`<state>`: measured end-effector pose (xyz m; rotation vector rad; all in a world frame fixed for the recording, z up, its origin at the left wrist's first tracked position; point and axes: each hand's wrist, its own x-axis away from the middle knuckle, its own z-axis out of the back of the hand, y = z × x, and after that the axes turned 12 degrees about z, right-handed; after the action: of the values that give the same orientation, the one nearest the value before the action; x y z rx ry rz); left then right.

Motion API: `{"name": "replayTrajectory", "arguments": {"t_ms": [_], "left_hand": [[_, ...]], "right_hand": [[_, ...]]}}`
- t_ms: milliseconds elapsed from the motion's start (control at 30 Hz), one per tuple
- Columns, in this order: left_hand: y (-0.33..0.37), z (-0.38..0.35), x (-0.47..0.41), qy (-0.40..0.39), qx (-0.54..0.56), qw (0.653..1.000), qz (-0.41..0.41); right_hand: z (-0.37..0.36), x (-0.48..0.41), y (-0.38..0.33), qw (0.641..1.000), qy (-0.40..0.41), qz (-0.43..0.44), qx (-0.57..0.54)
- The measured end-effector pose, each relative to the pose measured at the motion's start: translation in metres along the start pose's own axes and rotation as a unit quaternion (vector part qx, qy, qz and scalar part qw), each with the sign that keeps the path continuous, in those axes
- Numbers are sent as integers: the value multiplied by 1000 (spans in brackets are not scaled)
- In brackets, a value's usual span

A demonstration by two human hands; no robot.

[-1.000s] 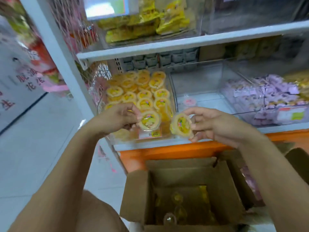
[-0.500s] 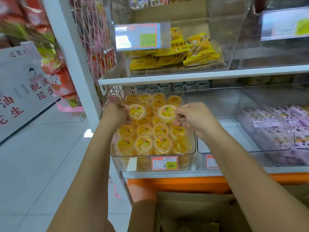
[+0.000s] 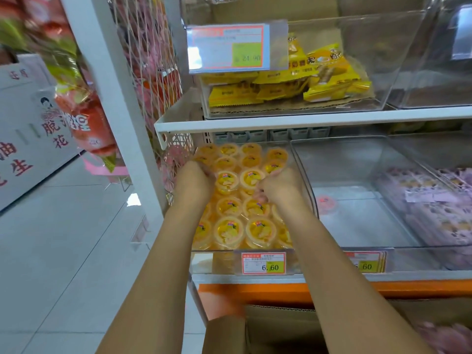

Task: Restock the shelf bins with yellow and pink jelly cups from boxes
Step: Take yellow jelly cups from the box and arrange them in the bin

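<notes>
A clear shelf bin with a 6.60 price tag is packed with several yellow jelly cups. Both my hands are inside it, over the middle rows. My left hand has its fingers curled against one yellow cup resting on the pile. My right hand is closed on the rim of the cup beside it. The two held cups sit side by side, lids up. A single pink jelly cup lies in the neighbouring clear bin. The open cardboard box is below my forearms.
Purple-wrapped packs fill the right part of the shelf. Yellow snack packets lie in a bin on the shelf above. A white upright post and a wire rack stand left. Pink items show at bottom right.
My hands rose from above the box with a yellow cup each, reached into the bin, and lowered the cups onto the pile. The view tilted up toward the shelf.
</notes>
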<state>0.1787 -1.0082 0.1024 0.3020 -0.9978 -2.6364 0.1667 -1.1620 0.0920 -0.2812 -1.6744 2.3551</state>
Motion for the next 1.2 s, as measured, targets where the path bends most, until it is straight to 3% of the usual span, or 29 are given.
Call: {"name": "replayTrajectory", "arguments": {"t_ms": [167,267,367,500,567,667,800,933,1067,1200], "left_hand": [[0,3,6,41,-24,999,-18],[6,0,13,30,-40,990,-133],[18,-12,26,-60,-51,964,-254],[24,-30,36,-151,-116,941,-278],[26,-33,35,-172,-128,939,-269],[28,-35,33,-176,-137,939,-261],[29,-38,29,-178,-142,939,-258],[29,-39,25,-179,-146,938,-260],[28,-41,25,-175,-146,939,-258],[28,-40,27,-180,-139,940,-253]], "right_hand": [[10,-4,-9,993,-96,4,63],[31,-13,-15,975,-85,96,182],[59,-25,-25,887,-66,257,379],[66,-42,-20,774,-241,296,505],[68,-50,-18,751,-296,309,503],[70,-72,-19,750,-315,289,505],[69,-87,-13,777,-306,284,471],[65,-82,1,752,-301,341,477],[70,-91,9,805,-238,358,408],[74,-85,10,793,-162,436,393]]}}
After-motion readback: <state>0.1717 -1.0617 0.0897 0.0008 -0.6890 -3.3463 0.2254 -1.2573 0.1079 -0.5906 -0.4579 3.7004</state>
